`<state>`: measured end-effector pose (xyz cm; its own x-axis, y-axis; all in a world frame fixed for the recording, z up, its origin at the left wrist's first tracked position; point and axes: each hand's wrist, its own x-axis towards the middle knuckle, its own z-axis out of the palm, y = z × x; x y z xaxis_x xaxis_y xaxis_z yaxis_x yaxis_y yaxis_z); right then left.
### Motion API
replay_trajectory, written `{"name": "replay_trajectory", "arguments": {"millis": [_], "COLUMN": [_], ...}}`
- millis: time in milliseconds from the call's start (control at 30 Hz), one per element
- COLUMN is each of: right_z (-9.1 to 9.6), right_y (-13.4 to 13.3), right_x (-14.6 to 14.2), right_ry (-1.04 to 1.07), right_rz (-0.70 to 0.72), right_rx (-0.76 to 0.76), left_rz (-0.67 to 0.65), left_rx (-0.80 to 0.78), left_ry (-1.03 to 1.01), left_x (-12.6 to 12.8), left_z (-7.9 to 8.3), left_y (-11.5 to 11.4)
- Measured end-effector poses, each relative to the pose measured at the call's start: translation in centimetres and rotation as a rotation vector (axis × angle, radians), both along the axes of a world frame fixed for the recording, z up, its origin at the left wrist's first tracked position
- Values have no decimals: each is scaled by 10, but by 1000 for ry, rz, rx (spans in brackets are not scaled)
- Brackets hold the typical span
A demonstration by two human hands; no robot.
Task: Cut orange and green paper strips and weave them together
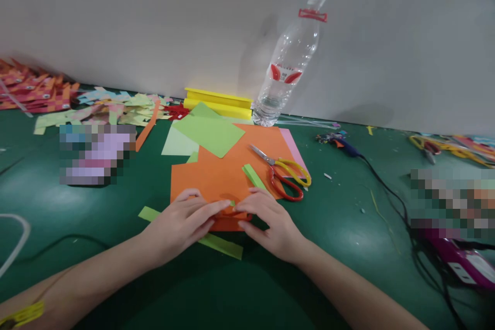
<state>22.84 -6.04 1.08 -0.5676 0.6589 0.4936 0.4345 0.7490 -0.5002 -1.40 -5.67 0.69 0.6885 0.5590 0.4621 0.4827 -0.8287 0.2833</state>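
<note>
Both my hands rest on the near edge of an orange paper sheet [211, 180] on the green table [340, 216]. My left hand [183, 223] lies over the sheet with fingers together, pinching a small orange fold. My right hand [270, 221] meets it from the right, fingertips pinched on the same fold [232, 212]. A light green paper strip [216, 242] lies under my left hand. Another green strip [253, 175] lies on the orange paper just above my right hand. Scissors [284, 172] with red and yellow handles lie right of it.
Green square sheets [209, 134] overlap a larger orange sheet [266, 147]. A clear water bottle [288, 62] and yellow strips [218, 103] stand by the white wall. Woven paper pieces [34, 93] and scraps lie at far left. A glue gun [342, 143] with black cable runs right.
</note>
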Motion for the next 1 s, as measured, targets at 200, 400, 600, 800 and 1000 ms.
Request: {"name": "replay_trajectory", "arguments": {"millis": [200, 400, 600, 800, 1000], "right_z": [3, 3, 2, 2, 6], "right_y": [1, 0, -1, -2, -3], "right_x": [-1, -1, -1, 0, 0], "right_ry": [179, 292, 376, 285, 178], "right_rz": [-75, -164, -166, -179, -178], "right_rx": [-54, -242, -392, -457, -545], "left_rz": [26, 67, 61, 81, 80], "left_rx": [-156, -234, -341, -415, -439], "left_ry": [-28, -95, -119, -158, -143], "left_x": [-2, -2, -3, -4, -5], "left_z": [-5, -5, -4, -4, -3], "left_y": [1, 2, 7, 10, 11]}}
